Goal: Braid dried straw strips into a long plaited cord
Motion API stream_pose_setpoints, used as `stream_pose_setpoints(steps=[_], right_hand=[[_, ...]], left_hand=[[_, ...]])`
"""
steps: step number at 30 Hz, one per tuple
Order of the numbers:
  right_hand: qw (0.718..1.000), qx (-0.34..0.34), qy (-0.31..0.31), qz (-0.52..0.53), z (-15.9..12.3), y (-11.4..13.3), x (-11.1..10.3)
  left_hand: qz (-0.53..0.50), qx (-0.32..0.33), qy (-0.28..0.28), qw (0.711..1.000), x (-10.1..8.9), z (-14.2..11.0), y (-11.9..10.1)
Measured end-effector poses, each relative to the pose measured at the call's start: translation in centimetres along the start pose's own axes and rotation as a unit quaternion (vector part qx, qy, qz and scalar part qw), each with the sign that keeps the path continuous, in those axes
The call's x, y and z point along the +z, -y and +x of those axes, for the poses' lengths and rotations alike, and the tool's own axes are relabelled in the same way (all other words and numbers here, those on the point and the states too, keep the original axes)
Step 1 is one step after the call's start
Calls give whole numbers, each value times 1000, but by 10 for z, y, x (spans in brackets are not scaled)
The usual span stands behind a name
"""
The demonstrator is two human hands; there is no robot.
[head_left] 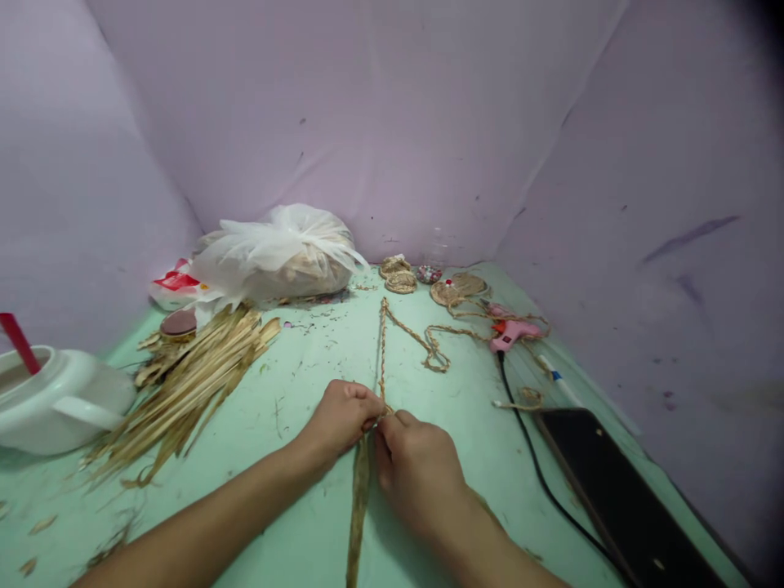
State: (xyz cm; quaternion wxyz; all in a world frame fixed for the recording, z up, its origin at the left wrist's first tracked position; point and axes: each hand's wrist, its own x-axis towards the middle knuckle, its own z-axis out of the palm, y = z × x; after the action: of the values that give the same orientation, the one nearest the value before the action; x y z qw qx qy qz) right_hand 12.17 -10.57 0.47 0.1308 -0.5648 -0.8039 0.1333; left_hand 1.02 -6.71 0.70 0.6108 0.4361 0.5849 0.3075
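Head view: both hands met at the near end of a cord [383, 351], above a green table [324, 347].
Left hand [344, 415]: narrow — thumb and finger pinched on the cord.
Right hand [422, 461]: curled just beside the left, pinching the same end; which strand each held was hidden.
Cord: ran straight away from the fingers, bent sharply at its far point, then wound right toward a pink glue gun [514, 331].
Strip [359, 510]: hung loose below the pinch, between the forearms.
Twist: seemed to call for a firm pinch close to the last turn and even tension on the strands — slack would probably have left the turns loose.
Bag [287, 245]: thin, white, with tan dry matter showing through.
Jug [55, 412]: stood at the left edge, a red stick [20, 347] in it; the other contents were unclear.
Bottle [437, 245]: clear, with small coloured beads [429, 274] at the bottom.
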Motion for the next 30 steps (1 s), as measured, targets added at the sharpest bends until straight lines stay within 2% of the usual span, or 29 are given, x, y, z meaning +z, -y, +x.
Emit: stream_pose_setpoints(steps=[2,5,6,8,9,10,11,14,16,17,21,26,28,30], right_hand=[[1000,-11,3,6,-2,2,-2],[998,-35,12,53,-2,-1,-12],[996,-27,-10,80,0,-4,-17],[985,21,-96,145,7,-12,-26],[972,52,-141,182,11,-16,-29],[958,80,-158,226,16,-20,-30],[944,102,-142,281,21,-23,-29],[867,141,13,477,33,-27,-14],[827,149,72,538,37,-26,-2],[823,147,74,544,38,-26,2],[836,139,40,529,38,-30,10],[821,170,58,542,40,-32,7],[816,173,50,549,41,-30,8],[810,183,41,555,41,-28,8]], left_hand=[[-5,5,1,1000,-3,0,2],[-27,-21,6,999,-7,1,0],[-35,-33,14,999,-9,1,-2],[-44,-47,36,997,-13,1,-4],[-44,-48,49,997,-15,1,-5],[-42,-46,59,996,-17,2,-5],[-38,-43,66,996,-18,2,-6],[-18,-32,74,997,-17,2,-6],[3,-21,66,998,-13,2,-6],[17,-15,58,998,-11,2,-7],[75,14,56,995,-9,5,-9],[172,21,84,981,-19,14,-10],[228,33,67,971,-22,13,-10],[312,67,21,947,-22,6,-11]])
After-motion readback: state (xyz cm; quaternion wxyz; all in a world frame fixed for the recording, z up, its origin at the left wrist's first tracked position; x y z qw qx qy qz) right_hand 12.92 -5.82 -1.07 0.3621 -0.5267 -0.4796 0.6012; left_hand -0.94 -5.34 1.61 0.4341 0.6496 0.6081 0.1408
